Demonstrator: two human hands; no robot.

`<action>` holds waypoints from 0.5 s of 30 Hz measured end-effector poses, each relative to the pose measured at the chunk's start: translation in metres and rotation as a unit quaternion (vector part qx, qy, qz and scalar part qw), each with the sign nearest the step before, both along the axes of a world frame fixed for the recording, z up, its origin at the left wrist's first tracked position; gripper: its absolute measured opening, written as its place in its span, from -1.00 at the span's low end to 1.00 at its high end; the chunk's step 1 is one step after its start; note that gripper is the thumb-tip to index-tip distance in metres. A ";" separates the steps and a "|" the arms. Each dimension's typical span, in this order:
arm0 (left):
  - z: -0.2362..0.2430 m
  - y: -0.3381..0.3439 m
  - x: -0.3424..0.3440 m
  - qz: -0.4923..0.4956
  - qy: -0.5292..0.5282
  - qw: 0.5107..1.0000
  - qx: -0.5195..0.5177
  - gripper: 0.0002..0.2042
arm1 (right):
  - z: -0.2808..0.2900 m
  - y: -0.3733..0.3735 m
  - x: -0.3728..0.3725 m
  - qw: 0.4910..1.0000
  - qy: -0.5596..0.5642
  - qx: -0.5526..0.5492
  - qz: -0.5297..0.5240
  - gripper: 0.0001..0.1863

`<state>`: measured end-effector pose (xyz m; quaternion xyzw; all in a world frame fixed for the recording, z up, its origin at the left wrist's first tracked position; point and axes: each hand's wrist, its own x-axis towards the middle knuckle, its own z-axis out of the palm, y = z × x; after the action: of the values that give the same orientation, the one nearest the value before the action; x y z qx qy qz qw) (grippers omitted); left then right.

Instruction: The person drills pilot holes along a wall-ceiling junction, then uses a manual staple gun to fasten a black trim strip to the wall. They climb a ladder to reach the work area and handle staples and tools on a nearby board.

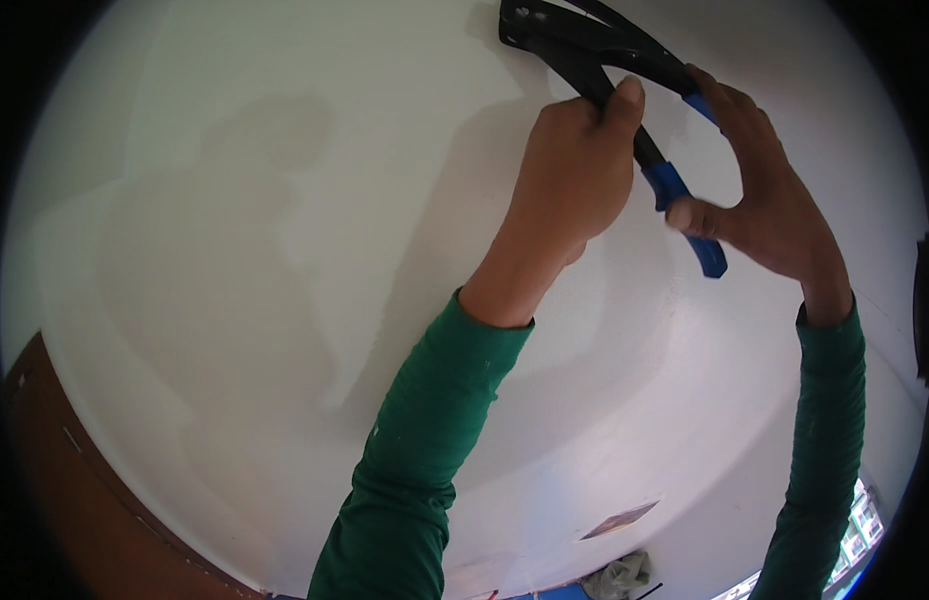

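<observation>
High up against the pale wall is a black plier-like hand tool with two long handles and blue grips. Its black head points up and left, and its exact kind does not show. My left hand is closed round the lower black handle, close below the head, with the thumb on top. With a wide span, my right hand holds both handles: its thumb presses on the lower blue grip and its fingers reach over the upper one. The handles stand apart. Green sleeves cover both my forearms.
The white wall carries shadows. A brown wooden panel stands at the lower left, and a rectangular recess sits low in the wall. Below it lies a grey cloth. A bright patterned window shows at the lower right.
</observation>
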<state>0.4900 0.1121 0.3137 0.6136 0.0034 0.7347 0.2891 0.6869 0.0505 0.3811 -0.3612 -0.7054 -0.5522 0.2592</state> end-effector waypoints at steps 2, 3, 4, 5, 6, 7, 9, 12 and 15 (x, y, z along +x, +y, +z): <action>0.005 0.003 0.005 0.000 -0.004 1.000 0.004 -0.46 | -0.012 0.003 -0.008 0.999 0.015 0.037 -0.037 0.17; 0.009 0.005 0.010 -0.001 -0.002 1.000 0.000 -0.45 | -0.016 0.008 -0.013 0.995 0.010 0.076 -0.066 0.16; 0.012 0.007 0.014 -0.003 -0.002 1.000 -0.004 -0.43 | -0.018 0.013 -0.016 0.994 0.012 0.103 -0.024 0.16; 0.014 0.009 0.017 0.015 -0.006 1.000 -0.002 -0.44 | -0.018 0.021 -0.020 0.990 0.008 0.142 0.002 0.10; 0.017 0.012 0.020 0.036 -0.010 0.999 -0.002 -0.44 | -0.018 0.030 -0.023 0.985 0.014 0.174 -0.002 0.04; 0.019 0.013 0.021 0.059 -0.012 0.998 -0.005 -0.44 | -0.015 0.036 -0.025 0.977 0.022 0.206 0.046 0.00; 0.022 0.016 0.023 0.024 -0.009 1.000 -0.009 -0.44 | -0.010 0.046 -0.025 0.978 0.037 0.202 0.038 -0.02; 0.023 0.015 0.020 -0.011 -0.021 1.000 -0.010 -0.46 | -0.005 0.050 -0.021 0.982 0.049 0.180 0.030 0.00; 0.019 0.011 0.014 0.019 0.019 0.999 -0.025 -0.47 | -0.001 0.036 -0.011 0.994 0.027 0.107 0.020 0.08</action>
<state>0.5036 0.1232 0.3323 0.6198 0.0391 0.7281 0.2903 0.6760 0.0869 0.3801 -0.3319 -0.6419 -0.6095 0.3259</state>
